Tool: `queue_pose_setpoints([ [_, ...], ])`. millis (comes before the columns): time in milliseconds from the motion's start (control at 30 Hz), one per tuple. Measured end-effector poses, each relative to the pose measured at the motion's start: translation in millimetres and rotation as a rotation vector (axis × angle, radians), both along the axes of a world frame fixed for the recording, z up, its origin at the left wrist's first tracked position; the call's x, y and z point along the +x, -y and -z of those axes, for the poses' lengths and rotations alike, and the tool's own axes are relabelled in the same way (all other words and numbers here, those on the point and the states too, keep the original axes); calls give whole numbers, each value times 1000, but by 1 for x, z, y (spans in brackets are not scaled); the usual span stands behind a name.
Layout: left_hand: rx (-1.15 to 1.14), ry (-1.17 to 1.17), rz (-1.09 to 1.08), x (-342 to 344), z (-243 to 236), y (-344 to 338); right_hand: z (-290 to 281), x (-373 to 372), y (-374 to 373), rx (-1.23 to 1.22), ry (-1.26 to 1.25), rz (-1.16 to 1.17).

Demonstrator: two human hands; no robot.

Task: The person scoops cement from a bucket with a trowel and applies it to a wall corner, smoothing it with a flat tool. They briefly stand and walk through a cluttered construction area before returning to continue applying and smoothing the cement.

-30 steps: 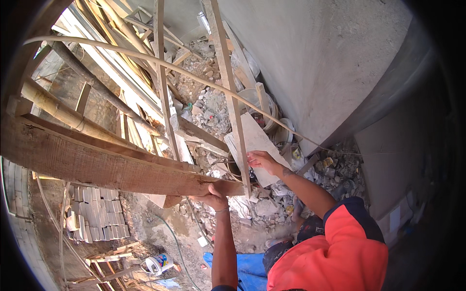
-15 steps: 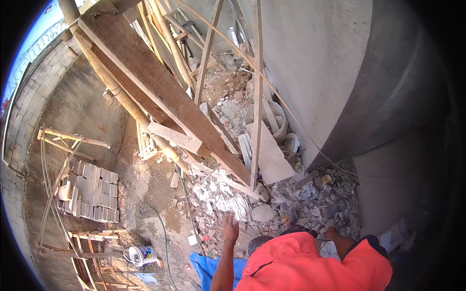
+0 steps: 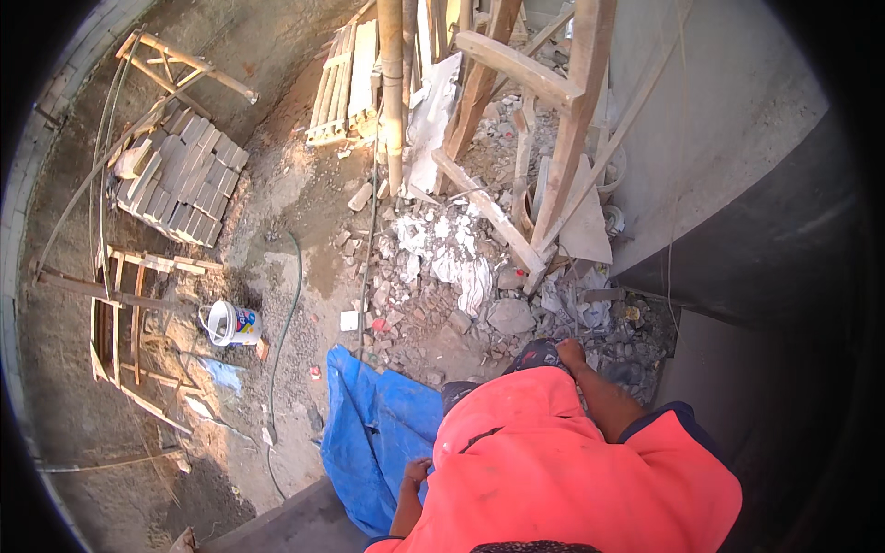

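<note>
Nearby, rubble [image 3: 424, 337], blue tarp [image 3: 371, 407], timber frame [image 3: 572, 120]

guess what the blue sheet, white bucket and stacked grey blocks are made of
Blue sheet: probably plastic tarpaulin, smooth, judging by its stiff creases. White bucket: likely plastic; its wall looks thin and even. Grey blocks: perhaps concrete; matt, dull, square-edged.

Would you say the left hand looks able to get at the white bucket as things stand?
Probably not: the left hand is beside the red shirt, while the white bucket sits off to the left, beyond the blue tarp and green hose.
</note>
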State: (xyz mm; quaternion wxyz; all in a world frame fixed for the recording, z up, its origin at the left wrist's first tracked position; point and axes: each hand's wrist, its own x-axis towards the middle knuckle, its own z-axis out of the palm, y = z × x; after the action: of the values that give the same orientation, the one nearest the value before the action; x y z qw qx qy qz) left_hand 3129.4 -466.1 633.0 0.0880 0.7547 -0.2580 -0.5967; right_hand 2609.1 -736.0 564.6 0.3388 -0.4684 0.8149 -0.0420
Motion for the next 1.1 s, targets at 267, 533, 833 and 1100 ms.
queue_pose_setpoints([
  [267, -408, 180, -475, -51, -1, -22, -70, 106, 84, -89, 333, -335],
  [533, -63, 45, -153, -36, 36, -46, -90, 181, 109, -63, 380, -743],
  [833, 20, -153, -497, 96, -27, 98, 2, 173, 137, 292, 65, -970],
  [1100, -136, -132, -524, 217, -89, 245, -61, 291, 287, 101, 501, -485],
])
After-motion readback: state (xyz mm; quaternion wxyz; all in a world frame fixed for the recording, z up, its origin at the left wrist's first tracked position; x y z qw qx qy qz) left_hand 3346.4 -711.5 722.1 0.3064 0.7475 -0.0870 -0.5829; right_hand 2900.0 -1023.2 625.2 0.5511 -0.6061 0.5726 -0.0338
